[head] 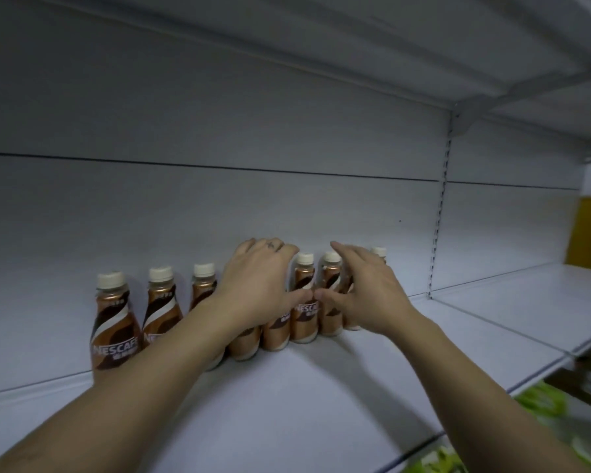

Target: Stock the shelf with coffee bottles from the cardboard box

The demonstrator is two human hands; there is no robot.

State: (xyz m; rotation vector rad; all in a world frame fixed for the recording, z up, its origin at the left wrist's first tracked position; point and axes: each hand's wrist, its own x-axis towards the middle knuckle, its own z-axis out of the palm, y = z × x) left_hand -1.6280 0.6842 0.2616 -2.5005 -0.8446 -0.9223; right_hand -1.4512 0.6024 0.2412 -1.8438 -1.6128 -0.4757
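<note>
Head view: a row of coffee bottles (304,298) stands against the back wall (219,206) of a white shelf (287,397), each upright with its long axis vertical and its cream cap pointing to 12 o'clock. The brown labels face the camera; two at the 9 o'clock end read NESCAFE. The row runs from about 9 o'clock toward 3 o'clock and recedes slightly. The bottles sit just beside one another, those in the middle touching.

The left hand (258,285) lies over the middle of the row, palm toward the bottles, fingers curled over the tops of the ones beneath it; whether it grips any of them cannot be told. The right hand (362,291), at 3 o'clock of it, is spread, fingers extended over the last bottles, thumb nearly meeting the left thumb in front of one bottle.

Above runs the underside of another shelf (423,39). At 3 o'clock a slotted upright (440,213) divides the back wall. Blurred green packets (543,404) show at 5 o'clock.
</note>
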